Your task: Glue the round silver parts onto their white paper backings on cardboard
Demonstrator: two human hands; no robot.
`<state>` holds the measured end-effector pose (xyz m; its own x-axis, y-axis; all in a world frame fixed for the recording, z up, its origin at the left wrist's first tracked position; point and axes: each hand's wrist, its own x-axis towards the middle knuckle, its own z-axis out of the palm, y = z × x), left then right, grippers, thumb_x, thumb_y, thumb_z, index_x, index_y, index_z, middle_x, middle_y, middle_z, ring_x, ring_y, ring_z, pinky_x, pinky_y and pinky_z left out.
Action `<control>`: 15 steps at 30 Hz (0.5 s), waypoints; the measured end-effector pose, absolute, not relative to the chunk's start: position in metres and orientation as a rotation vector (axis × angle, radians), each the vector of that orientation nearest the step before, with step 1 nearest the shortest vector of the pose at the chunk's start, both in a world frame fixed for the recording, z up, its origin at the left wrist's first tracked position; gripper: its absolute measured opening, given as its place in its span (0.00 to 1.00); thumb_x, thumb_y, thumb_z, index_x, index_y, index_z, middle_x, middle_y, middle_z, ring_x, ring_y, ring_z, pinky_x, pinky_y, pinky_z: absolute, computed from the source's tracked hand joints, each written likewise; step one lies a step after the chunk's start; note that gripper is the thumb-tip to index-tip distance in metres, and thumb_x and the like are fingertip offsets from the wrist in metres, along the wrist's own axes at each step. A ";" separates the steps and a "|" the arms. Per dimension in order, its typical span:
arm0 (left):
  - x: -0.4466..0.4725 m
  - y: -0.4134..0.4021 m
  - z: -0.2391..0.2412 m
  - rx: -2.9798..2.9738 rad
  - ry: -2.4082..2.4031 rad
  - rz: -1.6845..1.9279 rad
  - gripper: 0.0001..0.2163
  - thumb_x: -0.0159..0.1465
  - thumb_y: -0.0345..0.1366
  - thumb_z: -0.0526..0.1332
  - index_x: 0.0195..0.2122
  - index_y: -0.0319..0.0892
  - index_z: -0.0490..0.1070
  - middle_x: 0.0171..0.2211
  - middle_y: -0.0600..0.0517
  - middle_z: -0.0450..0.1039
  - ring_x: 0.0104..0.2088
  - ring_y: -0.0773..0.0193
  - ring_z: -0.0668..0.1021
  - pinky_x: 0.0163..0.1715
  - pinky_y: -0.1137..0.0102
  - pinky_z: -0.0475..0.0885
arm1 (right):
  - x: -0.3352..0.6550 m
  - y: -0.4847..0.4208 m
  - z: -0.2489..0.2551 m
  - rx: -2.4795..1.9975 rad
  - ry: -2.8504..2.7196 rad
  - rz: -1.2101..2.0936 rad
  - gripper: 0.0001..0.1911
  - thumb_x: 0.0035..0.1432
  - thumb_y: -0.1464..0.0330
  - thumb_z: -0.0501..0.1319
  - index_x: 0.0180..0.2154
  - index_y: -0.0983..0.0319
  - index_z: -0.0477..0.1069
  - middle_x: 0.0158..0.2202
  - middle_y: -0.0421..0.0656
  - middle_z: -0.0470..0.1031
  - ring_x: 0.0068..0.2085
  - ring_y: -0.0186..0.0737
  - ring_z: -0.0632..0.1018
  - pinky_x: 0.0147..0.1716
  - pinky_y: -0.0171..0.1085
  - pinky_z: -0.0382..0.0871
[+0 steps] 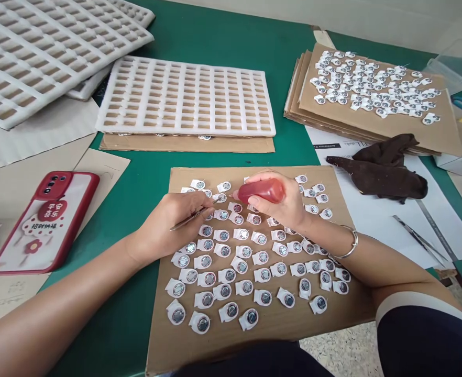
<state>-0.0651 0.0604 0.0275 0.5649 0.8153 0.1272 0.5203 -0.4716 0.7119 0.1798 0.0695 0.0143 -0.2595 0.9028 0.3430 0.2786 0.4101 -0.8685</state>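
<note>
A cardboard sheet (262, 324) lies in front of me on the green table, covered with several small white pieces with round metal centres (242, 267). My left hand (168, 222) pinches thin metal tweezers (195, 215), whose tips reach a piece near the sheet's top. My right hand (282, 204) is closed round a small red squeeze bottle (261, 191), its nozzle pointing left toward the tweezer tips. A silver bangle (351, 245) sits on my right wrist.
White foam grid trays (186, 97) lie at the back and top left. A red-cased phone (44, 222) rests at the left. A stack of cardboard (372, 123) with more pieces is at the back right, a dark cloth (384, 170) and spare tweezers (419, 240) lie on white paper.
</note>
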 end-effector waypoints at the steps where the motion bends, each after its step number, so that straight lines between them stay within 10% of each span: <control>1: -0.065 0.060 0.028 2.174 1.065 0.613 0.03 0.62 0.30 0.58 0.35 0.41 0.70 0.27 0.56 0.70 0.24 0.72 0.70 0.24 0.74 0.63 | 0.180 0.070 0.014 -1.032 -1.767 0.870 0.15 0.48 0.65 0.67 0.39 0.60 0.71 0.39 0.42 0.76 0.41 0.38 0.76 0.42 0.39 0.71; 15: -0.064 0.060 0.027 2.168 1.042 0.620 0.04 0.62 0.29 0.57 0.36 0.43 0.69 0.27 0.55 0.70 0.24 0.71 0.69 0.23 0.71 0.62 | 0.178 0.071 0.012 -1.002 -1.815 0.829 0.16 0.48 0.65 0.68 0.40 0.60 0.70 0.39 0.42 0.75 0.41 0.37 0.76 0.41 0.39 0.71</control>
<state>-0.0642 0.0602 0.0274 0.5732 0.8083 0.1342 0.5031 -0.4765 0.7210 0.1783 0.0714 0.0121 -0.2895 0.8821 0.3717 0.2963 0.4518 -0.8415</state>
